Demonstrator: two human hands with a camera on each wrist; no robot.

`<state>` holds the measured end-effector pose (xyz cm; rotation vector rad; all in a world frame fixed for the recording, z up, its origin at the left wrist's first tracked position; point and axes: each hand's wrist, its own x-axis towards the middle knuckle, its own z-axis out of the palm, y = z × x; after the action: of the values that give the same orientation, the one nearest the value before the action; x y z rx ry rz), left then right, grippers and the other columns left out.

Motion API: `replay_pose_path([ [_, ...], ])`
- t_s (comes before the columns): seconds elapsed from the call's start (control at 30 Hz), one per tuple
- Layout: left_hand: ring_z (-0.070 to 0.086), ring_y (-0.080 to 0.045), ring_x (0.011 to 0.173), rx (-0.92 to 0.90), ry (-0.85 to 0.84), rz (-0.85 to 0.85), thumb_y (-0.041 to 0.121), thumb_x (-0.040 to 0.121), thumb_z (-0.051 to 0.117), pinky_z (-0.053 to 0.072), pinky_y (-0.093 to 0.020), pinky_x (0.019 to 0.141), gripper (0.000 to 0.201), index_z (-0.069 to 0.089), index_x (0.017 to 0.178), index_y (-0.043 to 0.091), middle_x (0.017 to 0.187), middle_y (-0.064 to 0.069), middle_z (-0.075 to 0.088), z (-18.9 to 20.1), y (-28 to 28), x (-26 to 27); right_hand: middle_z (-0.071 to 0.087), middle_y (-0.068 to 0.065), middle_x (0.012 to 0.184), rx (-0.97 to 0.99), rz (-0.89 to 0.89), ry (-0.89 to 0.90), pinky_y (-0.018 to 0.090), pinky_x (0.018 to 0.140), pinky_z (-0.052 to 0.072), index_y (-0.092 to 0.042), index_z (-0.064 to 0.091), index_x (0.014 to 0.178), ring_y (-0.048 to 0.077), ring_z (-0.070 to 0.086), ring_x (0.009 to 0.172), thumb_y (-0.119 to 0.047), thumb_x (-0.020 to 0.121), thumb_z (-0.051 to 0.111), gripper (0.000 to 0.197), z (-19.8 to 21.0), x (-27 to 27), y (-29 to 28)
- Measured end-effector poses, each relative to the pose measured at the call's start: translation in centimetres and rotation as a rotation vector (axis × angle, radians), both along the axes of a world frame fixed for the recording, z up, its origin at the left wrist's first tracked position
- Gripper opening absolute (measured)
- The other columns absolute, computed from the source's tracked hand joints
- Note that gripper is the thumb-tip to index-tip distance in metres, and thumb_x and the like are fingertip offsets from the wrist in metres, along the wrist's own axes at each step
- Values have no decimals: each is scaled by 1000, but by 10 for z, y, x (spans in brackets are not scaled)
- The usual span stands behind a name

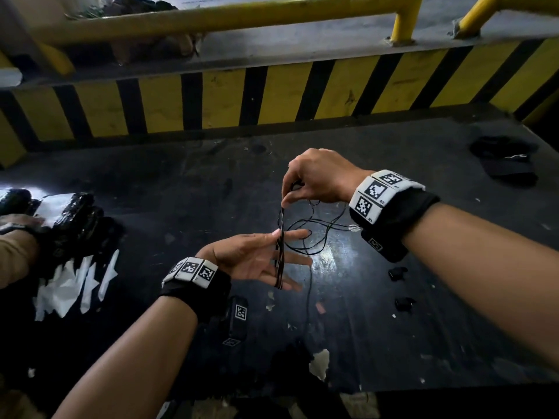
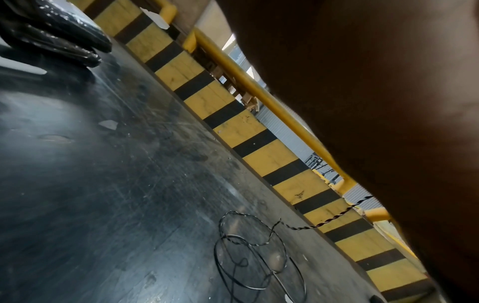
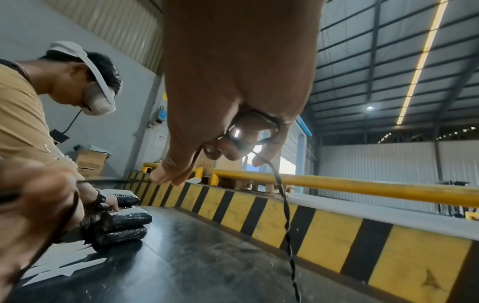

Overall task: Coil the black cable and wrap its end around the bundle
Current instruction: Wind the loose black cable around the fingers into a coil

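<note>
The thin black cable (image 1: 280,255) runs in several strands across the straight, spread fingers of my left hand (image 1: 257,261), which lies palm up over the dark table (image 1: 181,192). Just above, my right hand (image 1: 286,202) pinches the top of those strands between thumb and fingertips. In the right wrist view a small loop of cable (image 3: 250,131) also sits inside the curled fingers (image 3: 178,176), and a twisted length hangs down from it. Loose loops (image 1: 314,234) lie on the table beyond the left hand, seen too in the left wrist view as cable loops (image 2: 254,256). A tail (image 1: 308,297) trails toward me.
Black-wrapped packs (image 1: 75,216) and white paper strips (image 1: 75,282) lie at the left, where another person's arm (image 1: 15,249) works. Two small black pieces (image 1: 397,273) sit at the right, dark cloth (image 1: 505,158) at the far right. A yellow-and-black striped barrier (image 1: 272,95) bounds the table's far edge.
</note>
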<state>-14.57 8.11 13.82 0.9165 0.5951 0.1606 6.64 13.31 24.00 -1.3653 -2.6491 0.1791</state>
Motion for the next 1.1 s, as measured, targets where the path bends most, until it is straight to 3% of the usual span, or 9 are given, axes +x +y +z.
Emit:
replay_pose_path([
  [0.1,40,-65,131,19,-35,-23,44,104,31,32,-61,114,52,38,154,34,157,-23,40,9,-4,1,55,-25,72,-84,3,110,27,71,45,-38,80,90,0,57,77,-56,75,77,23,-13,6,2],
  [0.23,32,-70,132,-6,-224,-9,47,101,42,34,-60,111,48,47,146,34,159,-30,32,20,-8,2,73,-17,82,-323,-1,451,8,65,46,-24,82,99,-10,65,72,-33,85,77,17,-37,18,-4],
  [0.3,30,-71,132,4,-326,-5,48,98,51,38,-58,109,48,50,144,35,160,-32,27,26,-9,3,79,0,88,-447,-42,569,27,67,56,-22,81,103,6,73,75,-30,90,73,17,-57,22,-12],
  [0.37,29,-71,132,22,-423,5,46,98,53,42,-56,107,45,53,142,35,160,-33,24,34,-8,4,77,14,79,-560,-59,675,49,61,55,-25,80,103,40,68,69,-33,93,69,17,-77,21,-22],
  [0.43,34,-67,133,32,-496,61,44,99,52,45,-54,107,43,54,141,34,160,-34,22,39,-5,5,69,32,79,-653,-53,729,58,59,52,-34,78,106,47,61,63,-38,96,65,17,-96,16,-34],
  [0.57,40,-60,134,124,-541,140,44,100,49,45,-56,104,44,50,144,37,163,-32,17,44,8,4,57,-4,61,-718,-48,799,30,48,32,-30,78,95,15,37,45,-33,103,53,26,-115,3,-64],
  [0.83,23,-70,136,148,-463,262,45,102,34,42,-54,109,46,47,145,39,163,-29,22,36,31,-9,51,-10,65,-615,0,476,23,66,44,-15,65,83,0,49,58,-43,107,35,48,-113,-16,-103],
  [0.93,31,-67,135,127,-316,316,48,100,39,43,-55,110,50,41,149,41,161,-25,30,22,35,-16,52,-10,64,-610,32,377,19,63,40,-17,64,82,-5,51,57,-39,107,36,43,-109,-21,-103],
  [1.1,56,-54,124,50,-68,330,54,88,64,54,-47,97,64,46,148,42,156,-16,45,1,32,-27,62,-8,66,-543,47,156,29,65,43,-21,65,76,10,60,66,-44,104,39,44,-102,-15,-91],
])
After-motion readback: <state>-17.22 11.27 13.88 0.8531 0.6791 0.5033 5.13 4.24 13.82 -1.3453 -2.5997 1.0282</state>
